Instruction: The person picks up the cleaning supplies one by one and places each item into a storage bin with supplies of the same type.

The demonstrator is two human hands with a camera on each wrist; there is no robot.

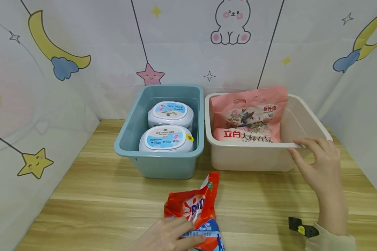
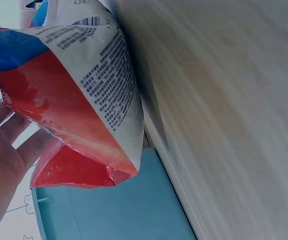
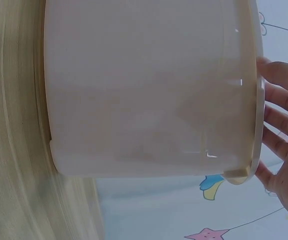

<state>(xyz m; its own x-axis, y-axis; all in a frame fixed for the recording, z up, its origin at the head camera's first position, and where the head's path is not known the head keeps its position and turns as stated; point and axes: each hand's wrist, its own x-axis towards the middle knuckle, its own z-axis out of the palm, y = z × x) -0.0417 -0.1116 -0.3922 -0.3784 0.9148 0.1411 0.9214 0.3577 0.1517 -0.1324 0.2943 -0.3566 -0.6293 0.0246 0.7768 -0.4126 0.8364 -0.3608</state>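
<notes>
A red detergent bag [image 1: 194,212] with white and blue print lies on the table in front of the blue bin. My left hand [image 1: 171,235] rests on its near part with fingers extended. In the left wrist view the fingers [image 2: 34,147] touch the printed bag [image 2: 79,95]. To the right, my right hand [image 1: 325,164] grips the front rim of a cream bin [image 1: 251,157] near its right corner, thumb outside. A pink detergent bag [image 1: 249,116] leans inside that bin. The right wrist view shows the hand [image 3: 286,125] along the bin's rim.
A blue-green bin [image 1: 166,167] stands left of the cream one, holding two white tubs [image 1: 166,139] with blue labels, one behind the other. A patterned cloth [image 1: 182,42] hangs behind the wooden table [image 1: 91,209]. A black strap [image 1: 301,228] lies by the right sleeve.
</notes>
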